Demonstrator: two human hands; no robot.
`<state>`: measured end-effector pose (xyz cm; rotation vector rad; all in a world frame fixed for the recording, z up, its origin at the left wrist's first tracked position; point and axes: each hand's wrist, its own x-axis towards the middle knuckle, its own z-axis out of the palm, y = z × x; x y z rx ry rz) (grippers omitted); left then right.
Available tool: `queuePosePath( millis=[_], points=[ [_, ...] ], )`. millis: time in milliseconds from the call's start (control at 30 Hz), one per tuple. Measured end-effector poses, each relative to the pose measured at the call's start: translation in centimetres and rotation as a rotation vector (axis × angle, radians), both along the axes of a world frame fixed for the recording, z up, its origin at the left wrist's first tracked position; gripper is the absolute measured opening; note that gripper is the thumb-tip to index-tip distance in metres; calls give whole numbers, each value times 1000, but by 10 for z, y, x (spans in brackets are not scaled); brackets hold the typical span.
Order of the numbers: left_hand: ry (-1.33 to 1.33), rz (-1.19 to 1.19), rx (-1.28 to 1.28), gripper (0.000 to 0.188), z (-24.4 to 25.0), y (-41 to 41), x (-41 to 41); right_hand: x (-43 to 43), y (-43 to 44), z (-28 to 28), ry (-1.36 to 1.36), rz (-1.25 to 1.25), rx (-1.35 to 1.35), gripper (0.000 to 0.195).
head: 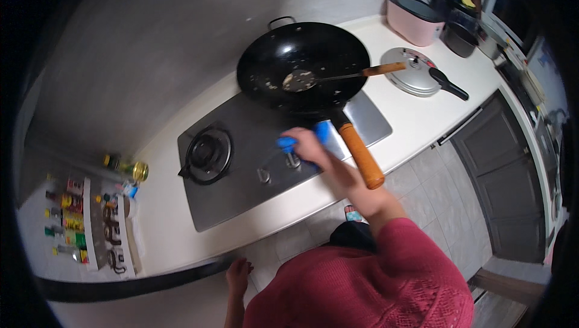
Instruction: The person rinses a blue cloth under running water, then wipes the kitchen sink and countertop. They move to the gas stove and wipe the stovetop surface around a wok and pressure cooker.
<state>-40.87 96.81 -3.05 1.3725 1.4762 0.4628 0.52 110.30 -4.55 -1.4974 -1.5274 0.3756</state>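
My right hand (307,144) presses a blue cloth (321,132) onto the gas cooktop (244,196), close to its knobs (293,161). Part of the cloth is hidden under the hand and forearm. Just above is a black wok (312,52) with a wooden handle (362,156) that reaches out over the counter's front edge. Inside the wok lies a metal spatula (299,81) with food bits on it, its wooden grip (384,69) resting over the rim. My left hand (239,274) hangs in front of the counter with loosely bent fingers and holds nothing visible.
A second burner (209,155) is at the cooktop's left. To the right are a pressure cooker lid (412,70), a pink rice cooker (414,20) with its lid raised, and a dark pot (460,38). Bottles (74,224) line a shelf at far left, beside an oil bottle (140,171).
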Motion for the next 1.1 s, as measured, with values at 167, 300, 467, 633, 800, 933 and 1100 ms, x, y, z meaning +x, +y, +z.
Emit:
queuePosePath(
  millis=[167,300,467,633,800,933,1100],
  points=[
    [28,-63,50,18,17,13,28,-38,40,3,-201,177,-155,32],
    [-85,-45,100,16,21,18,52,23,7,-19,-151,30,39,20],
    [-114,11,64,16,11,3,49,109,-77,-1,-299,-261,168,25],
    [-108,104,-13,17,3,-8,63,147,-106,14,-387,-447,203,23],
    [-152,-11,-4,17,20,11,120,149,-115,13,-396,-380,162,25],
    [-149,-243,-7,16,38,18,176,186,-170,13,-375,-563,24,27],
    [-121,-642,-119,16,10,17,212,224,-201,-18,-343,-782,56,29]
  ],
)
